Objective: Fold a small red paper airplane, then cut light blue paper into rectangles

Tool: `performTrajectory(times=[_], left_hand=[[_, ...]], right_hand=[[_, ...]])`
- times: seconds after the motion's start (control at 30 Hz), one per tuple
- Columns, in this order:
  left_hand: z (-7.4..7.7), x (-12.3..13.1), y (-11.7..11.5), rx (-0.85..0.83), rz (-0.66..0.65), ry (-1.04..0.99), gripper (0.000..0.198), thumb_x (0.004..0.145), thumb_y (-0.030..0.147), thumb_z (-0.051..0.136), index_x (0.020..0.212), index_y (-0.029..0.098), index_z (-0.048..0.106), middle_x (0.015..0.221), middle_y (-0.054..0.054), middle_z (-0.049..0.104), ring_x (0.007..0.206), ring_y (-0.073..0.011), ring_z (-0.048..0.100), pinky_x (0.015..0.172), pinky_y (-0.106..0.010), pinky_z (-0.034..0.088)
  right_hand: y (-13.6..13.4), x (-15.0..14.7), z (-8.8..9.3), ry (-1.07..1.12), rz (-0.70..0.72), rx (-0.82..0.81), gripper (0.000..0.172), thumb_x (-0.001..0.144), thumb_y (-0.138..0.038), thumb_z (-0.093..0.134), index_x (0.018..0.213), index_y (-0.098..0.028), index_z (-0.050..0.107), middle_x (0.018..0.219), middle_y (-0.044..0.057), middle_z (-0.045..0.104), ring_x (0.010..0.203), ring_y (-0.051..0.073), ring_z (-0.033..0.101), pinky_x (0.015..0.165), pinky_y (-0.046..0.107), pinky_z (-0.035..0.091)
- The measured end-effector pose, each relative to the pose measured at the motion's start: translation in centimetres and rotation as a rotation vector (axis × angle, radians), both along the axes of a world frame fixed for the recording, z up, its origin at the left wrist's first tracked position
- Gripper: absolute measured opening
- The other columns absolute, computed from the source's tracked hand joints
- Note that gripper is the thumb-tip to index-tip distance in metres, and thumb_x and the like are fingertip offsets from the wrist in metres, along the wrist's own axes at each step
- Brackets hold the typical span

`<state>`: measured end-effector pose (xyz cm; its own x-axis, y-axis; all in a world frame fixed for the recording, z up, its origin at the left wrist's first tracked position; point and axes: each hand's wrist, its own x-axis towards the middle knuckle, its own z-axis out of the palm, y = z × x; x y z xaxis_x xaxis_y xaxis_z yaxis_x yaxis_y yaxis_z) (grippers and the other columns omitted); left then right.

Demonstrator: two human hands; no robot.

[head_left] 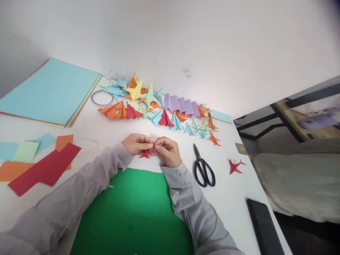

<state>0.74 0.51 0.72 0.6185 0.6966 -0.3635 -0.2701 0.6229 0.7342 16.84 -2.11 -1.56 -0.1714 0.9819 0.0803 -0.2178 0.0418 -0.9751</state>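
Observation:
A small folded red paper plane is pinched between my two hands, just beyond the far edge of a green mat. My left hand has thumb and fingers closed on its left part. On the right, my right hand grips the tip of the paper with thumb and forefinger. The fingers cover much of the plane, so its folds are only partly visible. Black-handled scissors lie to the right of my right hand, points facing away.
Many folded paper planes line the wall, beside a tape roll and a purple pleated strip. Coloured sheets and cut pieces lie left. Another red plane and a black phone sit near the right edge.

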Motion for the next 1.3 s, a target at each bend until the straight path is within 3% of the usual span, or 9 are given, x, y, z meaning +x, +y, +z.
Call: performTrajectory(times=[0.43, 0.77, 1.03, 1.3], left_hand=[[0.2, 0.1, -0.1, 0.009, 0.042, 0.049, 0.027, 0.057, 0.019, 0.079, 0.068, 0.008, 0.057, 0.054, -0.006, 0.065, 0.053, -0.0191, 0.065, 0.049, -0.028, 0.053], [0.4, -0.1, -0.2, 0.004, 0.029, 0.046, 0.034, 0.049, 0.023, 0.083, 0.066, 0.008, 0.058, 0.056, -0.005, 0.065, 0.054, -0.0182, 0.065, 0.051, -0.028, 0.053], [0.4, 0.0, -0.6, 0.173, -0.009, 0.161, 0.031, 0.048, 0.019, 0.083, 0.065, 0.009, 0.06, 0.058, -0.005, 0.066, 0.054, -0.0131, 0.063, 0.048, -0.021, 0.049], [0.1, -0.4, 0.0, 0.039, -0.083, 0.057, 0.039, 0.047, 0.033, 0.083, 0.068, 0.009, 0.06, 0.062, -0.007, 0.067, 0.06, -0.017, 0.066, 0.055, -0.027, 0.052]], right_hand=[[-0.2, -0.5, 0.9, -0.049, -0.033, 0.014, 0.018, 0.063, -0.026, 0.075, 0.07, -0.018, 0.061, 0.052, -0.004, 0.059, 0.044, 0.009, 0.052, 0.043, 0.022, 0.041], [-0.5, -0.8, 1.1, -0.063, -0.077, 0.043, 0.018, 0.062, -0.029, 0.074, 0.064, -0.019, 0.059, 0.053, -0.003, 0.059, 0.045, 0.01, 0.052, 0.045, 0.024, 0.043], [-0.5, -0.2, 0.6, -0.001, 0.032, -0.011, 0.014, 0.065, -0.024, 0.073, 0.065, -0.019, 0.06, 0.053, -0.003, 0.062, 0.046, 0.012, 0.057, 0.046, 0.023, 0.043], [-0.1, 0.4, 0.3, -0.006, 0.043, -0.032, 0.012, 0.067, -0.028, 0.072, 0.067, -0.018, 0.064, 0.053, -0.002, 0.061, 0.045, 0.01, 0.052, 0.047, 0.024, 0.041]])
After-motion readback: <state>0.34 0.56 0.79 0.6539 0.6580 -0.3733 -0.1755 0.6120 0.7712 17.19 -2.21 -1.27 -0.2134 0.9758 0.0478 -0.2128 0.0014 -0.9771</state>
